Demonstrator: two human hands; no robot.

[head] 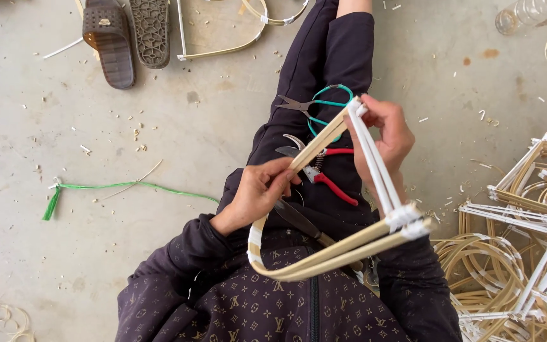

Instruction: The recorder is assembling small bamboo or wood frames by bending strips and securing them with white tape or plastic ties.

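I hold a triangular frame of bent bamboo strips [349,244] bound at the corners with white strapping, above my lap. My left hand [257,193] grips the frame's left strip near its middle. My right hand [387,136] pinches the top corner, where the white-wrapped side meets the bamboo. On my dark trouser leg lie green-handled scissors [321,104], red-handled pruning shears [324,177] and a dark knife blade [295,218], partly under my left hand.
A pile of finished bamboo frames [527,253] lies on the concrete floor at the right. Two brown sandals [128,35] and a bent bamboo strip [223,50] sit at the top left. A green plastic string [109,188] lies at the left. A clear bottle [527,12] is at the top right.
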